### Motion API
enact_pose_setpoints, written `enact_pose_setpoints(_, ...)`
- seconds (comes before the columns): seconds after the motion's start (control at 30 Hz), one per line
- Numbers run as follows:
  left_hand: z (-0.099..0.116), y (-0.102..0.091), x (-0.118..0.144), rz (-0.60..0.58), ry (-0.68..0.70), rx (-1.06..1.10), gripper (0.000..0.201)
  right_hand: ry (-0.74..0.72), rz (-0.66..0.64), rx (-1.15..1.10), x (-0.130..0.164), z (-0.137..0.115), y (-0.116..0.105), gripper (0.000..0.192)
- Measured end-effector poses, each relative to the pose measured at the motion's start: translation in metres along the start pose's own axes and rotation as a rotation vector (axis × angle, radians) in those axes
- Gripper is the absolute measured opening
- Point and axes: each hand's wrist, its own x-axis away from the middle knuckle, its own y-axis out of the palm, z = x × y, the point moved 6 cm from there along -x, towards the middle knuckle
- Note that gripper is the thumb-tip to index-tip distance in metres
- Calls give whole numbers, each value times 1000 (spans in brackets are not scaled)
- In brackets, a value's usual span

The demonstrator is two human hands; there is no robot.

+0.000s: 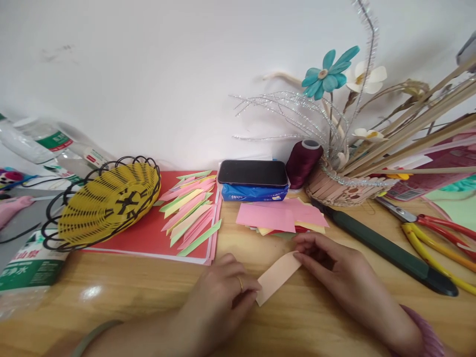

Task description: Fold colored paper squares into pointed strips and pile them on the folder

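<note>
A peach-coloured strip of paper [279, 276] slants between my two hands, just above or on the wooden table. My left hand [219, 295], with a ring on one finger, pinches its lower left end. At the upper right end, the thumb and fingers of my right hand [334, 270] close on the paper. Behind the strip lies a loose stack of pink and yellow paper pieces [266, 216]. To the left, several folded paper strips [191, 213] in pink, green and yellow rest on a red sheet [148, 243].
A yellow woven basket [111, 203] and plastic bottles [31, 267] stand at left. A phone [253, 172] lies on a blue tissue pack [255, 192], beside a purple thread spool [303, 163]. At right are a flower basket [345, 188], a dark green tool [383, 245] and yellow-handled pliers [427, 253].
</note>
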Motion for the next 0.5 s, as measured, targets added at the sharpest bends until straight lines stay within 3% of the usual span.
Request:
enact_pose_setpoints(0.27,9,-3,-6,44,180,-240,18,-334,99,271,1,-21,2,16)
enact_pose_setpoints(0.4,8,1,-8,-7,236,-321,23,-342,80,306,1,-20,4,18)
enact_pose_setpoints(0.5,9,9,-5,-129,336,-427,28,-333,74,322,0,-19,3,17)
